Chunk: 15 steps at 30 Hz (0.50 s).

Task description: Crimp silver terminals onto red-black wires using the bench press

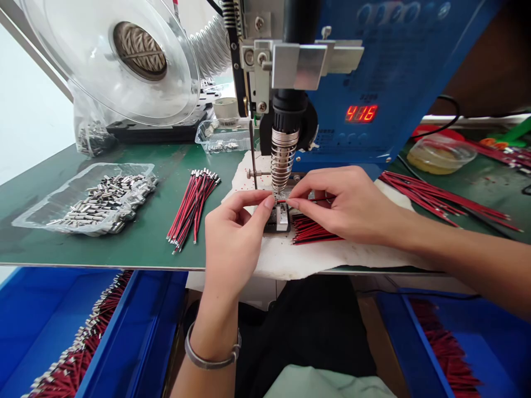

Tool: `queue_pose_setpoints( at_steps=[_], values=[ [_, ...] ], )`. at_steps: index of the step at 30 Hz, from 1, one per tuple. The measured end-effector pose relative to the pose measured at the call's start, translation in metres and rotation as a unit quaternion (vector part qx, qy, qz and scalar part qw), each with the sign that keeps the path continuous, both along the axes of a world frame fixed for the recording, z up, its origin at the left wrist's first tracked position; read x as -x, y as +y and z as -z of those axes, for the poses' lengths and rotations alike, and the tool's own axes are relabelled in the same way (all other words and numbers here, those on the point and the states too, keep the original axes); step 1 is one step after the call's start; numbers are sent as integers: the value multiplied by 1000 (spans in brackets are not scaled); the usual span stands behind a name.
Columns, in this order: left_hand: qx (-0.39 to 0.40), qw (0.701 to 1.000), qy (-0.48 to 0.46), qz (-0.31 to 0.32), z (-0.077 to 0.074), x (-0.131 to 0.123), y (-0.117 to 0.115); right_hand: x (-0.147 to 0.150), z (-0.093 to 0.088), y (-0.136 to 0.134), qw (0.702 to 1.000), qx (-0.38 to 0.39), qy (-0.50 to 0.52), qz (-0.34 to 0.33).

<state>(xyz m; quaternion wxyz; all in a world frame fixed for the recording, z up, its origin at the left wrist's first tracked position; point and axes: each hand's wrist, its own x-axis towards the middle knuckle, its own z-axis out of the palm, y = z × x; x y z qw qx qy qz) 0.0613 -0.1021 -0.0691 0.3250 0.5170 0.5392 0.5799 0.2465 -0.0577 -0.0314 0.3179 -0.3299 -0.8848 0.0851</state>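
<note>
At a small metal fixture (282, 217) under the soldering machine's spring-wrapped tip (284, 157), both hands meet. My left hand (234, 235) is closed in a pinch of thumb and forefinger at the fixture's left side; what lies between the fingertips is too small and covered to make out. From the right, my right hand (344, 202) pinches a thin red-and-black wire (321, 200), its end pointing at the fixture. Beneath that hand lies a bundle of red and black wires (311, 231). Left of my left hand rests a bunch of wires with metal ends (193, 207).
A clear tray of small metal parts (112, 202) sits at the left. Behind stands a blue machine (373, 66) reading 416, beside a large clear round hood (83, 61). More wires (448, 199) lie at the right. Blue bins (141, 331) of wires are below the table edge.
</note>
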Motion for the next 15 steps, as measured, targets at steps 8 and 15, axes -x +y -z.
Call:
queue_pose_setpoints(
  at_steps=[8, 15],
  values=[
    [1, 1000, -4, -2, 1, 0, 0, 0, 1, -1, 1000, 0, 1, 20],
    [-4, 1000, -10, 2, 1, -1, -1, 0, 1, -1, 1000, 5, -8, 22]
  ],
)
